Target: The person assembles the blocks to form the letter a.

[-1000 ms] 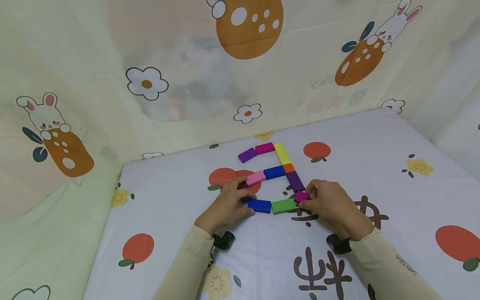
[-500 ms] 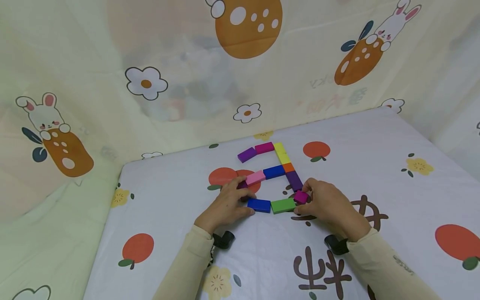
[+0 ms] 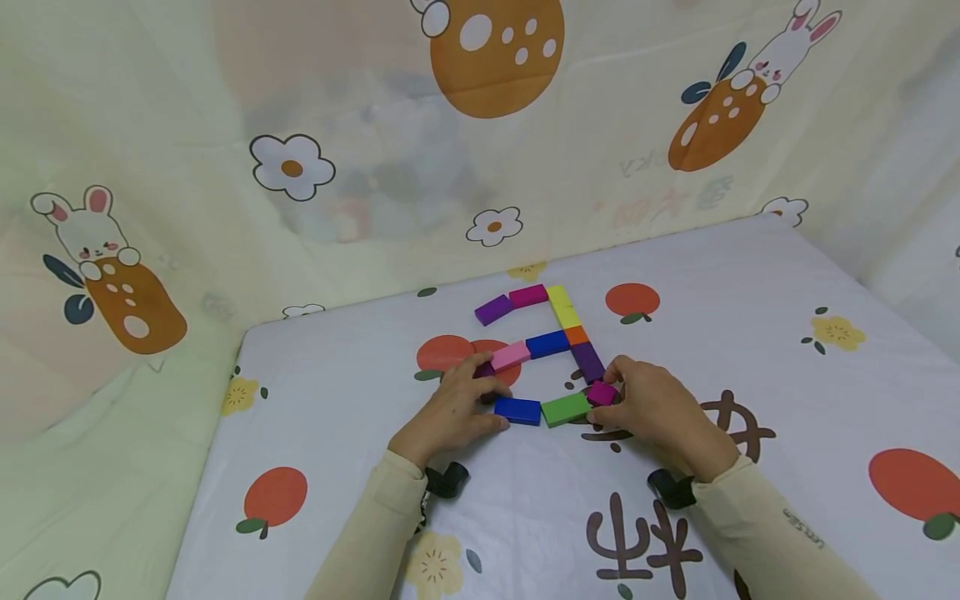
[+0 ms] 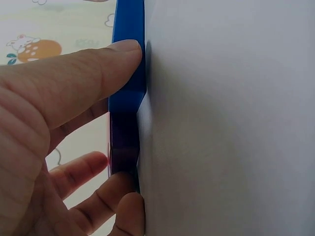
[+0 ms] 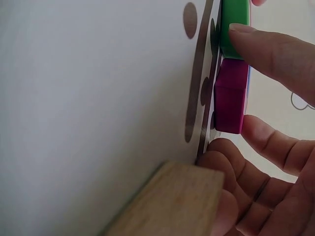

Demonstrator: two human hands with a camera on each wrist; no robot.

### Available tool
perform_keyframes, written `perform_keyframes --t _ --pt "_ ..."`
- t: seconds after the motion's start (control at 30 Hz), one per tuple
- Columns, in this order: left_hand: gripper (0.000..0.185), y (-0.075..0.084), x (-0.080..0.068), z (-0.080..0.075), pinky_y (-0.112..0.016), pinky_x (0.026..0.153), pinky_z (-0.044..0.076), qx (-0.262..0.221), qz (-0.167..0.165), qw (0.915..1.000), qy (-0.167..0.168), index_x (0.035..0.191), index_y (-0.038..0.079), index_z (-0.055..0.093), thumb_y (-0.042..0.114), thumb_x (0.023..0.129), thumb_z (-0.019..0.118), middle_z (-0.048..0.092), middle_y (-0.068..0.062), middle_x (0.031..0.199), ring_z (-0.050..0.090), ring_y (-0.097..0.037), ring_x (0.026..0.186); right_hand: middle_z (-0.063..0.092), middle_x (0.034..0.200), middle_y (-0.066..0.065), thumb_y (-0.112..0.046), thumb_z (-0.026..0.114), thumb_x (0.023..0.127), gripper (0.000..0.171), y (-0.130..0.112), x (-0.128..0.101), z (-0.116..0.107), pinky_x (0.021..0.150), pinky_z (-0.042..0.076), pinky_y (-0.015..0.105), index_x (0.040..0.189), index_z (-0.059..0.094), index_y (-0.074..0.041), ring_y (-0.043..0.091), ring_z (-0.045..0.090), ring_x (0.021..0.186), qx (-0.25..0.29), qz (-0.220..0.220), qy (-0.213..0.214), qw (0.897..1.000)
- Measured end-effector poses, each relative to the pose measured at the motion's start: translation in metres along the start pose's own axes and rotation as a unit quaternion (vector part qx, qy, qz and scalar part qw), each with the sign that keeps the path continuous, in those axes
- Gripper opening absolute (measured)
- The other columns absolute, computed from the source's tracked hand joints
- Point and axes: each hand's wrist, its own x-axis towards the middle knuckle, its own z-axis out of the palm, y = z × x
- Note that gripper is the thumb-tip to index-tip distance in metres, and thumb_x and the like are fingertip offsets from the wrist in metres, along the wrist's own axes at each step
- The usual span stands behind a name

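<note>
My left hand (image 3: 456, 408) holds the left end of a blue block (image 3: 519, 411), with the thumb (image 4: 129, 51) on its near side. Lower fingers of that hand touch a dark purple block (image 4: 124, 137), mostly hidden in the head view. My right hand (image 3: 656, 412) has its thumb against a green block (image 3: 566, 409) and its index finger at the end of a short magenta block (image 3: 602, 393). Both blocks sit between that thumb and finger. Beside its curled lower fingers a plain wooden block (image 5: 172, 201) shows in the right wrist view; whether they grip it is unclear.
Farther back, blocks form a bent line: violet (image 3: 494, 310), magenta (image 3: 529, 295), yellow (image 3: 564, 308), orange (image 3: 577, 335) and purple (image 3: 588, 362). A blue block (image 3: 548, 344) and a pink block (image 3: 511, 356) branch leftward. Patterned cloth covers the table (image 3: 750, 317); a printed curtain (image 3: 390, 192) hangs behind.
My right hand has shifted slightly left, its thumb moving from the magenta block to the green one. The green block's right end has turned slightly away from me. The left hand stays put.
</note>
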Motion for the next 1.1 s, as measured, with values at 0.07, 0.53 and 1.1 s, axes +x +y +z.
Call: perform_keyframes --t 0.07,0.53,1.1 --pt "0.033 0.0 0.0 0.0 -0.049 0.103 0.04 -0.001 -0.001 1.0 0.0 0.114 0.029 0.069 0.03 0.082 0.078 0.028 -0.002 0.156 0.024 -0.028 0.141 0.058 0.079 0.006 -0.036 0.084 0.073 0.058 0.0 0.0 0.0 0.058 0.042 0.031 0.114 0.057 -0.006 0.022 0.052 0.075 0.0 -0.001 0.0 1.0" --pt "0.033 -0.001 0.0 -0.001 -0.052 0.104 0.038 0.001 -0.002 1.0 -0.003 0.114 0.029 0.069 0.031 0.082 0.078 0.028 -0.003 0.156 0.025 -0.029 0.141 0.054 0.07 0.006 -0.026 0.08 0.079 0.042 0.005 -0.001 -0.001 0.053 0.04 0.03 0.108 0.059 -0.004 0.02 0.05 0.064 0.015 -0.017 0.01 1.0" --pt "0.033 -0.001 0.0 0.0 -0.052 0.105 0.036 -0.001 -0.005 1.0 -0.005 0.114 0.03 0.069 0.031 0.083 0.078 0.027 -0.002 0.156 0.024 -0.029 0.141 0.059 0.086 0.011 -0.037 0.077 0.08 0.05 0.013 -0.015 -0.012 0.056 0.045 0.032 0.113 0.059 -0.003 0.024 0.054 0.075 0.001 -0.007 0.034 0.999"
